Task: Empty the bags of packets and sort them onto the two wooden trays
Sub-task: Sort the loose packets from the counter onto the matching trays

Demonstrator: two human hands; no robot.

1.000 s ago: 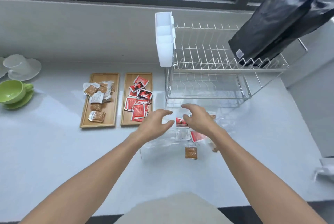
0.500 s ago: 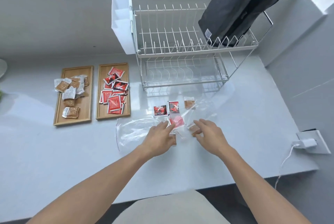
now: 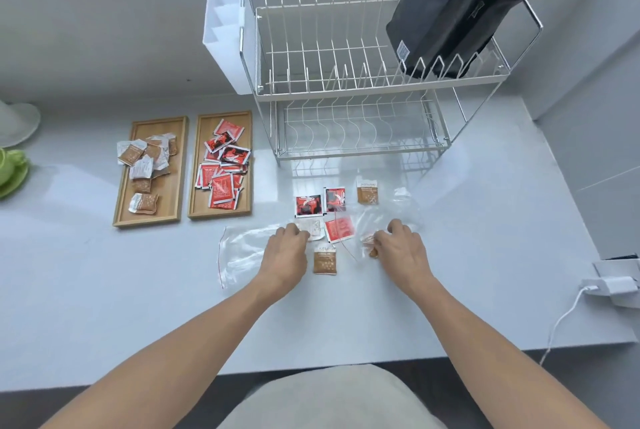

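Observation:
Two wooden trays lie side by side on the counter: the left tray [image 3: 122, 200] holds several brown packets [image 3: 143, 202], the right tray [image 3: 246, 193] holds several red packets [image 3: 221, 189]. Loose packets lie in front of the rack: two red-black ones [image 3: 308, 206], a red one [image 3: 340, 228], a brown one [image 3: 367, 193] and another brown one [image 3: 325, 259]. My left hand [image 3: 285, 252] pinches a white packet [image 3: 315, 231] over a clear bag [image 3: 242, 252]. My right hand [image 3: 398, 248] pinches a brown packet [image 3: 369, 240] at a second clear bag [image 3: 398, 210].
A white wire dish rack [image 3: 349, 96] with a cutlery holder [image 3: 225, 33] stands behind the packets, a black bag [image 3: 450, 6] leaning in it. Green cup [image 3: 8, 165] and white saucer [image 3: 17, 120] at the far left. A charger and cable [image 3: 609, 286] sit at the right edge.
The view has dropped and shifted. Both hands came down from above the packets to the counter; the left now pinches a white packet, the right a brown one.

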